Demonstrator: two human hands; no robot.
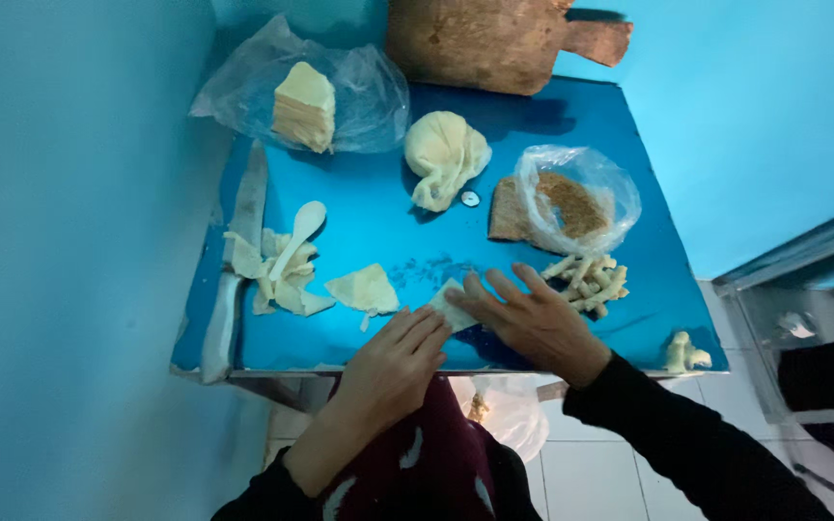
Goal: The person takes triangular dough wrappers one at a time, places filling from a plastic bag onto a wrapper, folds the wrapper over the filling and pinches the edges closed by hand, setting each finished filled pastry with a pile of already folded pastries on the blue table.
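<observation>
Blue metal table (pixel 533 125) against blue walls, small dough sheet (pixel 451 307) at its front edge, left hand (pixel 393 362) and right hand (pixel 533 323) pressing it flat-fingered, gripping nothing, rolled sticks (pixel 588 280) just right, dough ball (pixel 446 154) behind.

The person has 2 bare hands, the left hand (pixel 393 362) and the right hand (pixel 533 323), without gloves, rings or watch. Both arms wear long black sleeves (pixel 687 444) ending at the wrist. A dark maroon garment (pixel 427 473) with pale leaf-shaped marks covers the torso.
</observation>
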